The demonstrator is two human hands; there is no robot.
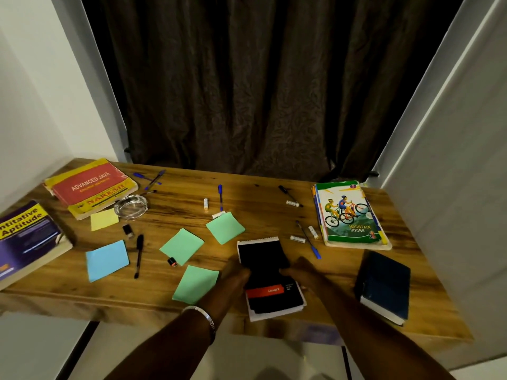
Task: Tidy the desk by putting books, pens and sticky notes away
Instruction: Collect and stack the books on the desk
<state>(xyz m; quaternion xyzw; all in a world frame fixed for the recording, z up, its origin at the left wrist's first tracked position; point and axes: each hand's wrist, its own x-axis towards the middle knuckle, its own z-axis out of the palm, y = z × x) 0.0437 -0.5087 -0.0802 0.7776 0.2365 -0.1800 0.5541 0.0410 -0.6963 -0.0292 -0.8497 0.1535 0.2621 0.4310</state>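
Both hands hold the black notepad point(264, 259) at the desk's point(274, 193) near edge: left hand point(236, 272) curls round its left side, right hand point(297, 270) its right side, prob. to lift it flat w/o bending. Other books, e.g. the red Java book point(90, 185) far left & blue diary point(384, 286) right, lie apart. Pens & sticky notes, e.g. a green sticky note point(225, 227), are scattered btw them, not yet tidied

Glass ashtray point(131, 206) on wooden desk point(263, 187); dark curtain point(247, 86) behind.
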